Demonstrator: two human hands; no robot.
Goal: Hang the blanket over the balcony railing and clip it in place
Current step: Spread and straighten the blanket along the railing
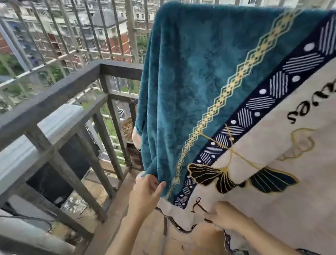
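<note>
Blanket (209, 76): teal plush field, yellow diamond stripe, navy hatched band, cream centre with leaf motifs and lettering. Draped over a high bar of the balcony railing (41, 104), lower edge hanging free.

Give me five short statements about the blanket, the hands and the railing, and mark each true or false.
1. The blanket is draped over a high bar, hanging down. True.
2. The left hand pinches the blanket's teal lower corner. True.
3. The right hand is empty and away from the blanket. False: it holds the cream lower edge.
4. A clip is fastened on the blanket's top edge. False: no clip is visible anywhere.
5. The blanket covers the dark corner railing at left. False: that railing is bare; the blanket hangs to its right.
</note>
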